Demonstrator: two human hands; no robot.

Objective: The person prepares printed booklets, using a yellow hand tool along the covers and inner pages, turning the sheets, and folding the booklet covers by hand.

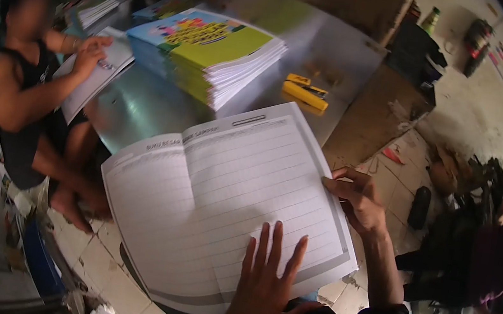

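Observation:
An open booklet (241,187) with ruled pages and a printed heading lies spread in front of me, tilted, partly over the metal table's near edge. My left hand (266,281) rests on the lower part of its right page, fingers stretched out and apart. At the booklet's right edge, my right hand (358,201) pinches the pages between thumb and fingers. Beyond the booklet sits a thick stack of booklets (215,49) with blue and green covers. A yellow stapler (305,94) lies right of that stack.
A metal table (143,106) stands ahead. On the left, a seated person (25,74) has both hands on another booklet (100,68). More booklets (98,10) lie at the table's far left. Dark clutter (468,213) covers the tiled floor at right; a fire extinguisher (477,38) hangs on the wall.

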